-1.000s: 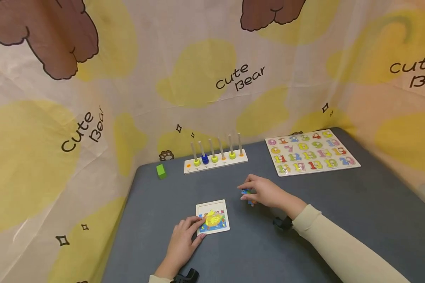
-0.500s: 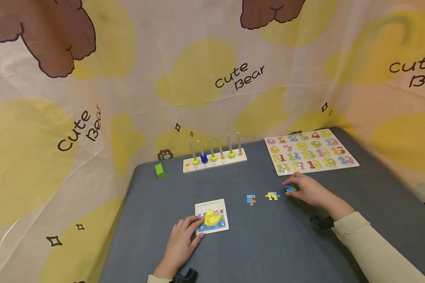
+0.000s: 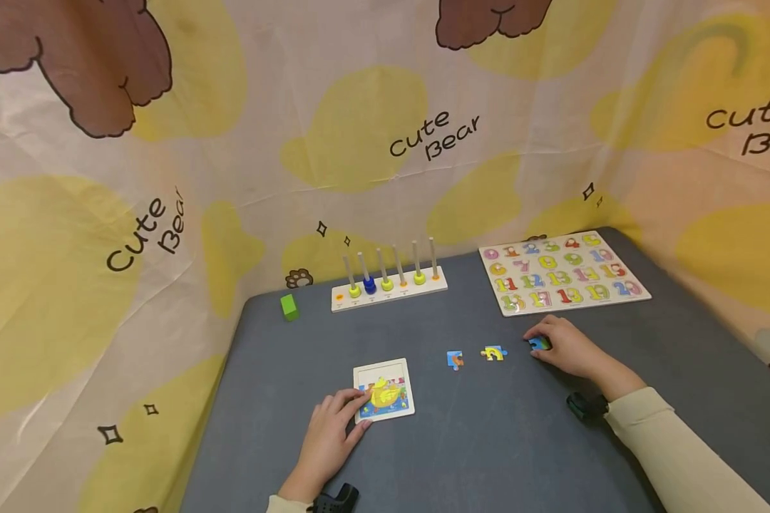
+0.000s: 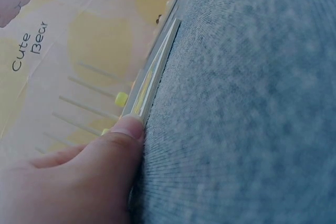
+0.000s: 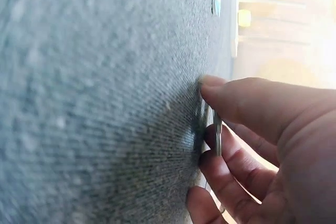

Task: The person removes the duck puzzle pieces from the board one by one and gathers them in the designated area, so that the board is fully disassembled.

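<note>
A small white-framed jigsaw puzzle [image 3: 385, 399] with a yellow duck picture lies flat on the table; its upper part shows bare backing. My left hand [image 3: 330, 434] rests on its left side, fingers over the picture and thumb at the near left corner. The left wrist view shows the thumb against the frame's edge. Farther right, my right hand [image 3: 567, 347] pinches a blue and green puzzle piece [image 3: 540, 343] close over the table. That thin piece [image 5: 218, 135] appears edge-on between thumb and fingers in the right wrist view.
Two loose puzzle pieces lie between the hands: one blue and orange [image 3: 455, 359], one with yellow [image 3: 493, 353]. Behind them stands a white peg board [image 3: 391, 291] with upright rods and rings. A number board [image 3: 565, 273] lies at the back right, a green block [image 3: 289, 307] at the back left.
My right hand has moved right from the loose pieces, uncovering two of them, and then slightly farther right with the blue and green piece. The left hand has stayed on the puzzle.
</note>
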The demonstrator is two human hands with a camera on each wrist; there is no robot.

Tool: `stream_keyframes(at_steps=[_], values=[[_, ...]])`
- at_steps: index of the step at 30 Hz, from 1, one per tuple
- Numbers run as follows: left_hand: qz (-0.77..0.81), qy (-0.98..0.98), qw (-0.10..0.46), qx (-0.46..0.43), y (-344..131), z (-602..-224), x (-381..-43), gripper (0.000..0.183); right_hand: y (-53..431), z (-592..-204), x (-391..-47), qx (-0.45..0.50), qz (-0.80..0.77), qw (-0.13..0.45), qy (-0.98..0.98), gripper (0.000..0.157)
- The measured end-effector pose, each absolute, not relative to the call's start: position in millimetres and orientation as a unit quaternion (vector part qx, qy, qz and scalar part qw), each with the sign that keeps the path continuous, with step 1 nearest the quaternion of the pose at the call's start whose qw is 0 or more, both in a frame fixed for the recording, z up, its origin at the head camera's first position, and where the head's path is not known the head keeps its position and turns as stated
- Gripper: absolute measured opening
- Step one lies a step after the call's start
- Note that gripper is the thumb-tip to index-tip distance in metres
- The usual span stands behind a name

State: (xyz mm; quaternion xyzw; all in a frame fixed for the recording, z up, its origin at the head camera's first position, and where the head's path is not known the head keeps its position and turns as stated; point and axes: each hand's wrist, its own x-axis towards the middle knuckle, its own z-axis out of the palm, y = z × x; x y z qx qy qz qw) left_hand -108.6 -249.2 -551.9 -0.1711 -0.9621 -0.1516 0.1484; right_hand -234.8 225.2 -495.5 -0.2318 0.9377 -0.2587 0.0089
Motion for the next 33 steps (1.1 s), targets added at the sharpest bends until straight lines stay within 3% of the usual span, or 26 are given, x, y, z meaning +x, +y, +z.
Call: stream_keyframes(at_steps=[8,15,19,24,30,33], values=[[-0.158,-0.966,0.124,-0.164,-250.3,-550.4,-108.8,0.047,218.4,-495.8,-232.0,-0.216,-0.250,-0.007,0.944,0.031],[-0.165,-0.964,0.138,-0.155,-249.6,-550.1,-107.3,0.049,150.6,-473.5,-224.4,-0.253,-0.282,-0.067,0.923,0.030],[-0.186,-0.965,0.114,-0.146,-249.7,-547.8,-108.9,0.053,99.6,-467.8,-219.4,-0.301,-0.316,-0.036,0.899,0.024],[-0.230,-0.964,0.062,-0.115,-254.9,-543.3,-116.0,0.062,38.9,-463.8,-207.3,-0.341,-0.338,0.046,0.876,0.021],[-0.191,-0.969,0.091,-0.132,-265.7,-542.1,-135.4,0.070,-19.5,-475.1,-205.4,-0.356,-0.338,0.132,0.861,0.024],[-0.191,-0.967,0.079,-0.151,-270.4,-543.2,-141.6,0.074,-40.7,-484.8,-207.5,-0.349,-0.326,0.153,0.865,0.025]])
